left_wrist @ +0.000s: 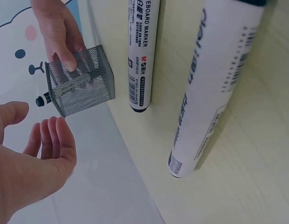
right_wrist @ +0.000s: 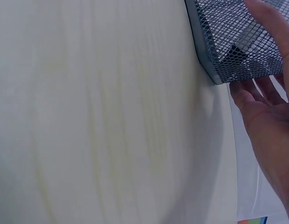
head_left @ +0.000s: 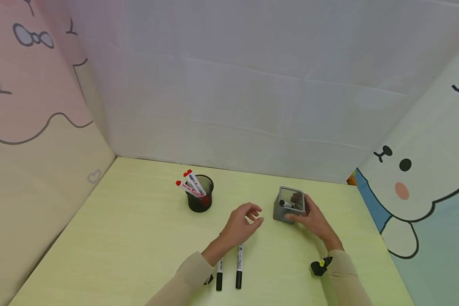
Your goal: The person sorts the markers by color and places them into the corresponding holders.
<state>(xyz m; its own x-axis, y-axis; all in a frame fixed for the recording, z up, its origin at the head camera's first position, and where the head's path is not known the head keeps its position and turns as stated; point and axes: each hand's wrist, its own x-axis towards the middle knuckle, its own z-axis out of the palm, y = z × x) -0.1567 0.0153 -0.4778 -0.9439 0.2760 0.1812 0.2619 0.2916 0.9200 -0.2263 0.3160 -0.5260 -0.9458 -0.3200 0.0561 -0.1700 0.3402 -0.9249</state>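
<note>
A square grey mesh pen holder [head_left: 277,211] stands at the right of the table, with a black-capped marker [head_left: 286,204] leaning inside it. My right hand [head_left: 313,216] grips the holder from its right side, thumb on the near face; the right wrist view shows the fingers [right_wrist: 249,95] behind the mesh. To the left of the holder, my left hand [head_left: 242,224] hovers, fingers loosely bent and holding nothing. Below that hand and forearm lie two white whiteboard markers with black caps, the right marker [head_left: 239,259] and the left marker [head_left: 219,272], partly hidden by the arm.
A round black mesh pen cup [head_left: 200,205] stands further back to the left, holding several red-capped markers [head_left: 194,182]. Pale cloth walls [head_left: 229,93] with cartoon prints enclose the yellowish table [head_left: 118,229] at the back and sides.
</note>
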